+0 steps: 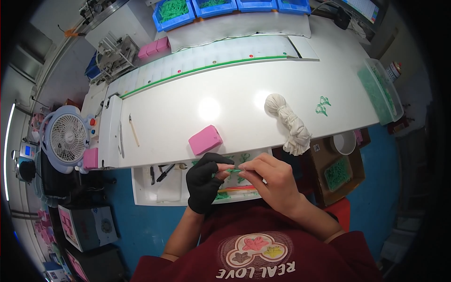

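Observation:
My left hand wears a black fingerless glove and pinches a small green plastic piece at its fingertips. My bare right hand meets it from the right and grips the same piece. Both hands hover over a shallow white drawer tray below the table's front edge, which holds more green pieces and a red-and-yellow strip. A pink block lies on the white table just beyond my left hand.
A knotted white cloth and two loose green pieces lie at the right. A thin stick lies at the left. A small fan stands off the left end. Blue bins line the back. A clear box holds green parts.

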The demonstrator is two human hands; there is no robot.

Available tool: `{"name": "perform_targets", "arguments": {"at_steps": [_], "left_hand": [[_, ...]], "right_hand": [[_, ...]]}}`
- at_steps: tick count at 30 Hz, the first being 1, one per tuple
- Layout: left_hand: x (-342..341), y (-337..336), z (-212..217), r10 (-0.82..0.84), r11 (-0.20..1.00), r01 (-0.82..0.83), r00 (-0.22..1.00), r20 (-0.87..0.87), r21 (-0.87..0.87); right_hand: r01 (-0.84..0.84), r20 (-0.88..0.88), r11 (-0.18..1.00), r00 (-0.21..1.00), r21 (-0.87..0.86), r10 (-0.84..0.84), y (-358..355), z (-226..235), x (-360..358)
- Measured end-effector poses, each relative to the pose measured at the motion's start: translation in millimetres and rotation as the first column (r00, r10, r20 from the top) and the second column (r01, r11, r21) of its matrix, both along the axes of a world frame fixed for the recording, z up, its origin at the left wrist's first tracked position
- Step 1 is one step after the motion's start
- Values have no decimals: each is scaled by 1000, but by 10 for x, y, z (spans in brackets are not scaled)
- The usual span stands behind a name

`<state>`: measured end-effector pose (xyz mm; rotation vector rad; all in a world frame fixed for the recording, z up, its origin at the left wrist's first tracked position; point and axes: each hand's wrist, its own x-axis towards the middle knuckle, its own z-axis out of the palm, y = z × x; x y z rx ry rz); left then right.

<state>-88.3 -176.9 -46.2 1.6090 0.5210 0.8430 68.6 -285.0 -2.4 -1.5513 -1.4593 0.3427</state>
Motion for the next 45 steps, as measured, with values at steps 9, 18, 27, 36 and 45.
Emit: {"name": "perform_targets", "arguments": {"at_steps": [9, 18, 27, 36, 45], "left_hand": [[54, -52, 24, 84, 995, -85, 996, -33, -58], [-3, -10, -23, 3, 1000, -6, 996, -88, -28], [-6, 14, -84, -24, 1000, 24, 998, -61, 9], [-7, 15, -84, -17, 1000, 17, 997, -75, -5], [-12, 37, -99, 14, 1000, -15, 993, -119, -3]], "right_hand": [[-72, -520, 992, 854, -106, 7, 41, -318, 9], [-156, -770, 978, 638, -135, -5, 80, -604, -1], [-111, -710, 984, 703, -142, -23, 92, -616, -13], [-81, -654, 985, 756, -151, -38, 79, -582, -18], [30, -231, 998, 972, -56, -43, 47, -313, -4]]}}
